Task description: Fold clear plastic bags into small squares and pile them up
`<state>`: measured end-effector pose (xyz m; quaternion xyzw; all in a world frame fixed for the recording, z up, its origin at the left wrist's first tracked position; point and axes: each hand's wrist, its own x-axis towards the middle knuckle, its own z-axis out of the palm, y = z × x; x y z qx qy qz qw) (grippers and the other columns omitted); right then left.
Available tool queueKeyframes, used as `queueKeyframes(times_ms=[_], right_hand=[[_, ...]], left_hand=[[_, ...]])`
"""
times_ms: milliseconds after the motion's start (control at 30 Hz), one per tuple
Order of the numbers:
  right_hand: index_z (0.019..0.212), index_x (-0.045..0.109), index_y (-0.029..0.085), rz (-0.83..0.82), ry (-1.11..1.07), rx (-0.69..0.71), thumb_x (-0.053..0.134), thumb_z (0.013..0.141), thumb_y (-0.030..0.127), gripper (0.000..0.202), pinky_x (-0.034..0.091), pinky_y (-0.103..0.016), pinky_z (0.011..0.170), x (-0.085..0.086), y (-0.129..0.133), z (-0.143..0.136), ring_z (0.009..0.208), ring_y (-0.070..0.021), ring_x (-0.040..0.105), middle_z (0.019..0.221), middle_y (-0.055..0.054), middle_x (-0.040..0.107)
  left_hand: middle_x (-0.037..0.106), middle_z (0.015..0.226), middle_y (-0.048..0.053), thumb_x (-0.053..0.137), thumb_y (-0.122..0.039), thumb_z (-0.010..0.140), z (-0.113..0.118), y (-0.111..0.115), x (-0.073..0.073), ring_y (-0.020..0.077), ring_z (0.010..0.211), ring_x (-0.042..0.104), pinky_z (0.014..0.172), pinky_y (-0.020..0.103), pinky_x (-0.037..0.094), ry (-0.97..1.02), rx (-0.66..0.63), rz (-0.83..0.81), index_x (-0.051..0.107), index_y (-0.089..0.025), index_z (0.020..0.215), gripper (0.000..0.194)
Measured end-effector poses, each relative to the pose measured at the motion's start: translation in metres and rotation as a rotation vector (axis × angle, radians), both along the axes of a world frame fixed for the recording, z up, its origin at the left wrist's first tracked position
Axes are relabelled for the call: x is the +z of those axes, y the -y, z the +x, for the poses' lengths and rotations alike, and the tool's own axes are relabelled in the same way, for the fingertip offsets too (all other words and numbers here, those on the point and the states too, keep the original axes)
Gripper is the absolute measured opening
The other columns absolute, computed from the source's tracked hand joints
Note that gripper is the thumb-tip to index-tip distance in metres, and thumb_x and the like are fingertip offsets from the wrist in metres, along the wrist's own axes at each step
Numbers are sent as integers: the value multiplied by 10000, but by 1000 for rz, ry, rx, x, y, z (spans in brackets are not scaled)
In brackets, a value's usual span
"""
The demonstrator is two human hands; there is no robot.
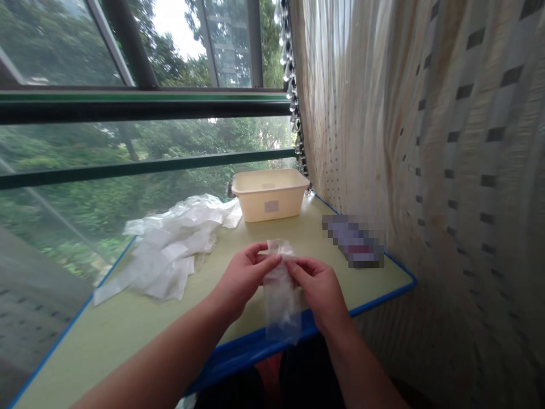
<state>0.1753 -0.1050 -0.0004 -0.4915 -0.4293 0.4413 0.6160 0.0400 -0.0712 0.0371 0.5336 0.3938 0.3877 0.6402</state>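
Note:
A clear plastic bag (281, 309) hangs upright between my hands, over the table's near blue edge. My left hand (244, 275) pinches its upper left side between thumb and fingers. On the upper right side, my right hand (317, 284) is closed on the same bag, thumb and forefinger close to the left thumb. The bag looks flat and see-through; whether anything small is inside cannot be made out. To the left lies a loose pile of clear and whitish plastic bags (166, 250). Beyond my hands stands a cream plastic bin (270, 199) with a small label on its front.
The pale green table (230, 318) has a blue rim. A blurred-out flat object (355, 241) lies at its right side. A patterned curtain (383, 113) hangs along the right, with a string of beads at its edge. Windows with green rails stand behind the table.

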Motion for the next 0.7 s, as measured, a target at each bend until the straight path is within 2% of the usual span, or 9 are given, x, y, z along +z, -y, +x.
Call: queueKeyframes(times_ms=[133,300,400,533,600,700], right_hand=[[804,638,120,-9,-15,2,636,688,381,286,400,-215,483,-2,-4,-1,539,-110,519,637,-20,612],[852,602,140,42,-52,-14,602,722,381,274,461,-234,602,-3,-5,-2,696,-142,575,752,-40,623],[866,538,175,83,-30,-107,610,709,382,269,446,-208,504,-6,-5,-3,621,-116,550,762,-5,578],[837,525,193,185,219,-350,604,712,328,200,453,-209,508,-5,-4,-7,640,-112,535,808,-7,560],[815,578,178,202,335,-361,563,743,303,144,469,-231,543,-3,-3,-9,658,-129,549,806,-39,595],[829,649,159,176,398,-331,536,763,301,193,485,-261,575,0,-1,-11,656,-153,579,805,-73,649]], left_hand=[[654,745,43,688,-328,656,-1,-4,0,124,644,597,589,226,465,-14,60,-16,605,-121,839,288],[648,720,40,702,-280,643,2,-4,-4,120,640,594,594,229,463,15,74,3,590,-111,792,252],[655,730,41,705,-271,643,3,-3,-6,120,657,600,609,224,462,30,86,22,588,-115,803,252],[653,700,25,713,-263,632,4,-3,-7,102,626,589,580,199,449,16,102,20,587,-119,782,243],[655,705,24,718,-264,625,4,-3,-7,102,636,591,593,200,450,18,103,27,589,-120,771,242],[659,721,23,713,-268,631,4,-4,-8,105,661,595,619,205,449,26,91,56,593,-126,774,235]])
